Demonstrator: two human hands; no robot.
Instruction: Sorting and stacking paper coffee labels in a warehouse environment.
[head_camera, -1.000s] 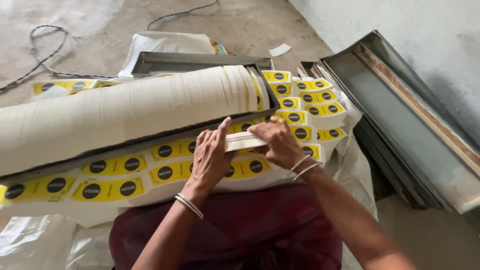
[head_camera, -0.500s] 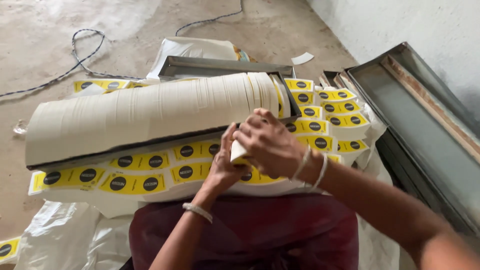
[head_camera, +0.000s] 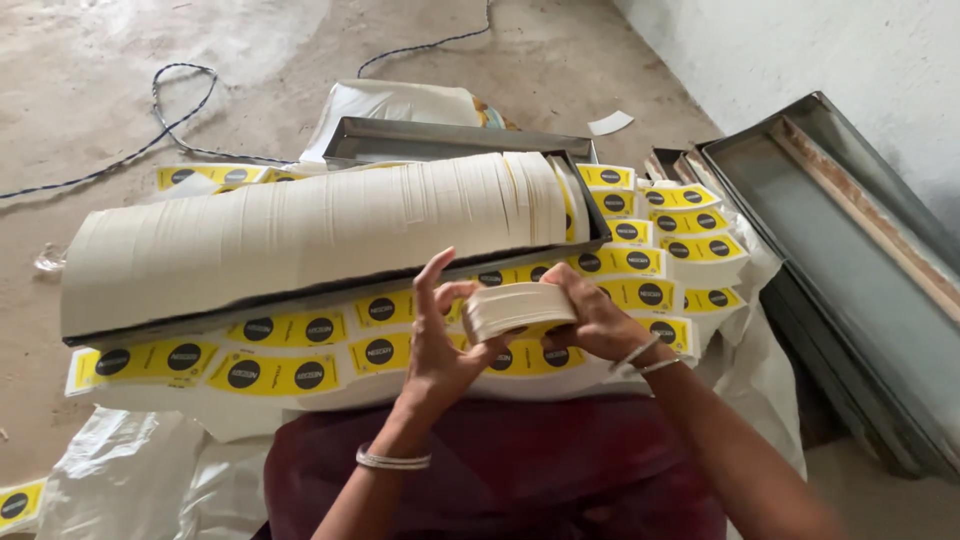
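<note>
I saw my left hand (head_camera: 440, 345) and right hand (head_camera: 590, 315) pinching a small stack (head_camera: 515, 308) of paper cutouts between them, above the yellow labels (head_camera: 300, 350).

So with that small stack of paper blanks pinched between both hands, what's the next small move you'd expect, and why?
Probably squaring the small stack and setting it into the long row of blanks in the metal tray. The left hand and right hand grip it from opposite ends, lifted just in front of that row, above the yellow printed sheets.
</note>
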